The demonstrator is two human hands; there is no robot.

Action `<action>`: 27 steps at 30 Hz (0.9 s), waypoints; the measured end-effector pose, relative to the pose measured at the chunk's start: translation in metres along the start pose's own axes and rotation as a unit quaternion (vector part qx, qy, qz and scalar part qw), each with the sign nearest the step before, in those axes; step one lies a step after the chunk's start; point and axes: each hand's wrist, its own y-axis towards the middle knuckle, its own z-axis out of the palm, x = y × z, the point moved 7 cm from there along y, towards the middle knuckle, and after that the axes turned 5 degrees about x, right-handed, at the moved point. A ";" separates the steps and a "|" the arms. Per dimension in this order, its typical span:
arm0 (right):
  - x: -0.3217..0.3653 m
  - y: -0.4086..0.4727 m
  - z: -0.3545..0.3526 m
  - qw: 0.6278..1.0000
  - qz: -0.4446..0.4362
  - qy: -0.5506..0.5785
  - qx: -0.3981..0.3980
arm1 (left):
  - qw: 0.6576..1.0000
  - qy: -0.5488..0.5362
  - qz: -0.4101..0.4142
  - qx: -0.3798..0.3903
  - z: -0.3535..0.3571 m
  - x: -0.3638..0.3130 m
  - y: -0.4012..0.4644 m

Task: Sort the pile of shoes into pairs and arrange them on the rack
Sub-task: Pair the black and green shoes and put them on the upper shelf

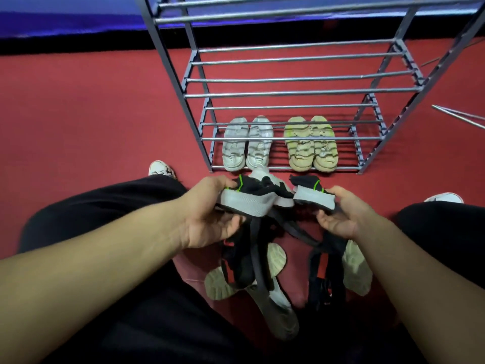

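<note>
— What sat closest to the lens?

— The two bare forearms and the dark trouser legs, the person seated low on the red floor point(91, 114). Between the knees lay the remaining pile point(252, 279): pale-soled sandals with dark straps, tangled so I couldn't count them surely.

— And the hands?

— Each grasped one shoe of a matching kind. The left hand point(210, 214) was closed around the heel end of a black sandal with a grey sole point(249, 199) and a green stitch line, thumb on top. The right hand point(341, 216) gripped its twin point(312, 197) the same way, by the sole edge. The toes nearly met, both held just in front of the rack point(288, 95).

— Why hold them so?

— My guess is comparison: side by side, soles level, the pair is confirmed at a glance, and holding by the heels leaves the toes free to slide onto the bars.

— What was already placed?

— On the lowest shelf, a white pair of sneakers point(246, 144) stood on the left and a yellow-green pair of sandals point(311, 144) just beside it on the right, toes pointing away. Filling from the left likely keeps pairs together. The upper shelves were bare.

— How far along, then?

— Two pairs done, a third in hand, more on the floor. The bottom shelf looked to have room at its right end.
</note>
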 end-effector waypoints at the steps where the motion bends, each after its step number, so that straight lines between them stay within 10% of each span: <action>1: 0.000 -0.005 0.005 1.000 0.001 0.001 0.013 | 1.000 -0.020 0.008 0.004 -0.004 0.003 0.000; 11: 0.020 -0.066 0.070 0.976 -0.043 -0.133 0.170 | 0.982 -0.085 0.163 0.039 -0.022 -0.040 -0.012; 27: 0.043 -0.095 0.107 0.957 -0.121 -0.206 0.166 | 0.980 -0.096 0.169 0.030 -0.031 -0.147 0.051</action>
